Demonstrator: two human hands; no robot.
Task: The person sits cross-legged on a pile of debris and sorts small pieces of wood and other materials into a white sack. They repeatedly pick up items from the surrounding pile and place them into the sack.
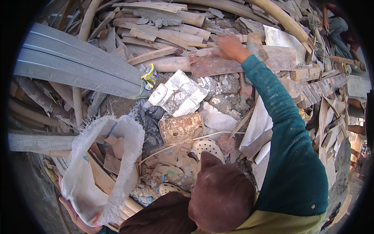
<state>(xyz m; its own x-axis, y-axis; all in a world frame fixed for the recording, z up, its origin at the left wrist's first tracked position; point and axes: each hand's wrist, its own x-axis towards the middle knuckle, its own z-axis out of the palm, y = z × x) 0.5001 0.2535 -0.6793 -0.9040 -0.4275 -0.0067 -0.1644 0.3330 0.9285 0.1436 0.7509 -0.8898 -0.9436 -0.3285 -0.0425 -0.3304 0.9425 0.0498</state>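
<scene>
At the lower left of the rubble heap, a white woven sack stands with its frayed mouth held wide. Inside it lie flat, pale brown scraps of board and wood, several stacked on edge, with longer strips leaning out at the lower rim toward the debris. The left hand is under the sack's bottom edge, its fingers curled around the gathered fabric and gripping it; only part of the hand shows beneath the cloth.

The right hand, on a long teal sleeve, stretches far up the heap and rests on a reddish-brown flat board that lies across a pale round pole. Its fingers are bent down over the board's upper edge; whether they have closed fully on it cannot be told.

Between the sack and that board lie a crumpled white broken panel, a rusty square metal tin lying on its side, a white perforated plastic piece and a dark plastic sheet. A scrap of yellow and blue wrapper sits just beside a stack of long grey boards at the upper left. At the upper right edge another person crouches on the heap, well apart from both hands.
</scene>
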